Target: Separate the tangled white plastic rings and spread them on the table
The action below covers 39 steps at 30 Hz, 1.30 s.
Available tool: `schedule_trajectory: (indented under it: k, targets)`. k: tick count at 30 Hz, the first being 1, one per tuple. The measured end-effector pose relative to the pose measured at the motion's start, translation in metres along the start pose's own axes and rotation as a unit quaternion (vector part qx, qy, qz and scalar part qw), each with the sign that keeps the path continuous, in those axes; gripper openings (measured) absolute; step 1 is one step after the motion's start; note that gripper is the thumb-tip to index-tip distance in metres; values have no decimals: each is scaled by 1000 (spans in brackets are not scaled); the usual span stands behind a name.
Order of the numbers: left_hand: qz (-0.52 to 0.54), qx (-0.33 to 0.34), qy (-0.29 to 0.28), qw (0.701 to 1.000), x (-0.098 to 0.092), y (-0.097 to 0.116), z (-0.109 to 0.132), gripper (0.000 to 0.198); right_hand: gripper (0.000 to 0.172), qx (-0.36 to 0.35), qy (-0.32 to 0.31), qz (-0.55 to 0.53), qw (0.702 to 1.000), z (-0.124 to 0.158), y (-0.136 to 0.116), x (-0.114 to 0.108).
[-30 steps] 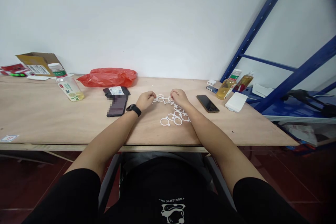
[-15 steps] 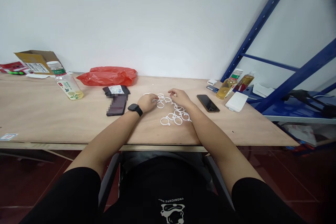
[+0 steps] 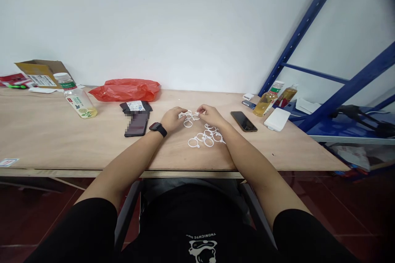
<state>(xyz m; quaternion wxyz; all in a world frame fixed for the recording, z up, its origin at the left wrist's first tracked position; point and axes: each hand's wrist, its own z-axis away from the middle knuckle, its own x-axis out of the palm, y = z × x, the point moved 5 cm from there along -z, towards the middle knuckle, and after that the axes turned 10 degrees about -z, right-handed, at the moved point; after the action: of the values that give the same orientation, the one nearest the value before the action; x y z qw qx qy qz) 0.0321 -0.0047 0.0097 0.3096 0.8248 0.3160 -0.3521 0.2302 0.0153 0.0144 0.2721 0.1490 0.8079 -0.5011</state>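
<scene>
Several white rings with small tabs, like curtain rings, lie on the wooden table. One group, including a near ring [image 3: 188, 123], sits between my two hands. Another group, with a ring [image 3: 209, 141] at its front, lies closer to me beside my right forearm. My left hand [image 3: 173, 119] is closed with its fingertips pinching a white ring at the left of the far group. Opposite it, my right hand [image 3: 210, 114] pinches the right edge of a white ring between thumb and finger. Finger details are small, and some rings overlap.
Left of my hands lie a dark phone [image 3: 135, 125], a red plastic bag [image 3: 126, 90], a tilted bottle [image 3: 79, 100] and a cardboard box [image 3: 43, 72]. To the right are another phone [image 3: 243, 121], a white case [image 3: 277, 119], a bottle [image 3: 268, 100] and a blue rack [image 3: 304, 28].
Rings from the left and right have been drawn in toward the far group. My left hand has turned slightly inward, and my right fingers have closed on a ring.
</scene>
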Motion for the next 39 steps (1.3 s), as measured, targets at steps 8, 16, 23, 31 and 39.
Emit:
schedule_trajectory:
  k: [8,16,23,31,39]
  targets:
    - [24,-5,-36,999,-3,13,1,31,18,28,-45,-303,952,6,-28,28]
    - [-8,-8,-17,1000,-9,20,2,32,12,44,-30,-304,951,6,-31,26]
    - [-42,17,-11,999,-3,25,1,30,9,40,11,-283,958,-1,-25,32]
    - [-67,-15,-2,998,-10,7,-1,25,46,12,12,-64,998,-2,7,-14]
    - [-143,-40,-83,985,7,-14,2,31,34,134,-50,112,983,-1,71,-41]
